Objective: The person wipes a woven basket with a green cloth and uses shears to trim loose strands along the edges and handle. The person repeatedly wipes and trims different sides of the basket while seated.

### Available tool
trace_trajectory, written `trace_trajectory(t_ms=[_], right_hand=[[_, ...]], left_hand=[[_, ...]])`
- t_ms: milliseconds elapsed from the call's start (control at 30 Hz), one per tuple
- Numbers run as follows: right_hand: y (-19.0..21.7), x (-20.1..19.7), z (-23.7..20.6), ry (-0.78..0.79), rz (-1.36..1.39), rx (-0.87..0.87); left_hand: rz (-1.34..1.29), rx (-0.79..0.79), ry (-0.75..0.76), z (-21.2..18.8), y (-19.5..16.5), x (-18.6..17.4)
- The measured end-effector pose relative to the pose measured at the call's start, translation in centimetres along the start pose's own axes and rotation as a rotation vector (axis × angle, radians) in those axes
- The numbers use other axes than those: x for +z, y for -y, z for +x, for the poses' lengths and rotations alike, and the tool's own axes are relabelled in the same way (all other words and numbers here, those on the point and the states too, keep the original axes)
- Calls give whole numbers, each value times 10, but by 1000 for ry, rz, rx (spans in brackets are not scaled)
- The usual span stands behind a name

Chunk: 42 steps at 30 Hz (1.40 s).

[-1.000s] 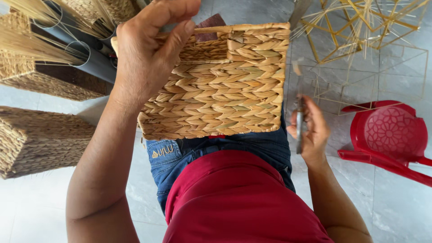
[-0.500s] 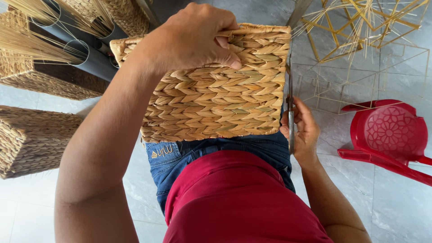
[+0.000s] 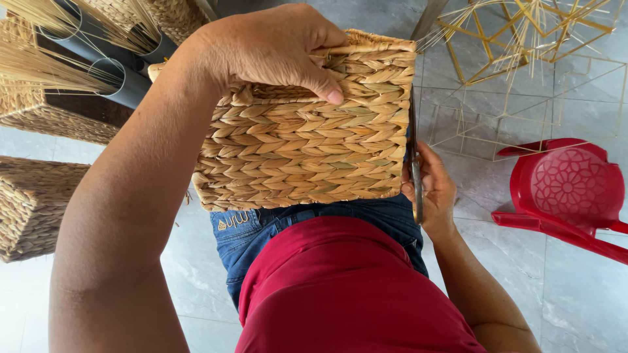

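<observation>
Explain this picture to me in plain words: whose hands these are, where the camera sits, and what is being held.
There is no machine here. The single view comes from a camera worn on a person's head, looking down, so the red shirt and blue jeans belong to the wearer.

The left hand grips the top edge of a woven basket that seems to rest on the lap. The right hand holds scissors against the basket's right side, blades pointing away from the body.

Around them on the grey tiled floor: more woven baskets on the left, grey tubes holding dry straw, yellow wire frames and a tipped red plastic chair on the right.
</observation>
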State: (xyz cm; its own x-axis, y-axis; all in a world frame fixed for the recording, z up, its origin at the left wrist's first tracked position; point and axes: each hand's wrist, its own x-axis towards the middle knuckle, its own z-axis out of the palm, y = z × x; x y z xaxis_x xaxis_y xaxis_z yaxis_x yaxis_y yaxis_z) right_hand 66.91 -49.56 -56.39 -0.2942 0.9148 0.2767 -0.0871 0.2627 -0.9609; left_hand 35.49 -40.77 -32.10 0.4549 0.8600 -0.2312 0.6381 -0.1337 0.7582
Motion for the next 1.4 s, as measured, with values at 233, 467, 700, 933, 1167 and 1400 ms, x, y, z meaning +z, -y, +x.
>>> trace_trajectory(t_ms=[233, 467, 700, 933, 1167, 1400], right_hand=[[6, 2, 1, 12, -12, -6], [1, 4, 0, 17, 35, 6], [1, -2, 6, 64, -66, 53], [-11, -7, 24, -80, -16, 266], [-43, -46, 90, -315, 165, 55], [-45, -89, 130, -253, 315, 89]], left_hand=[[92, 56, 19, 14, -1, 5], [64, 262, -123, 22, -1, 12], [418, 384, -642, 27, 5, 49], [-115, 253, -842, -75, 57, 8], [-367, 658, -1280, -125, 161, -4], [-539, 861, -1202, -92, 231, -4]])
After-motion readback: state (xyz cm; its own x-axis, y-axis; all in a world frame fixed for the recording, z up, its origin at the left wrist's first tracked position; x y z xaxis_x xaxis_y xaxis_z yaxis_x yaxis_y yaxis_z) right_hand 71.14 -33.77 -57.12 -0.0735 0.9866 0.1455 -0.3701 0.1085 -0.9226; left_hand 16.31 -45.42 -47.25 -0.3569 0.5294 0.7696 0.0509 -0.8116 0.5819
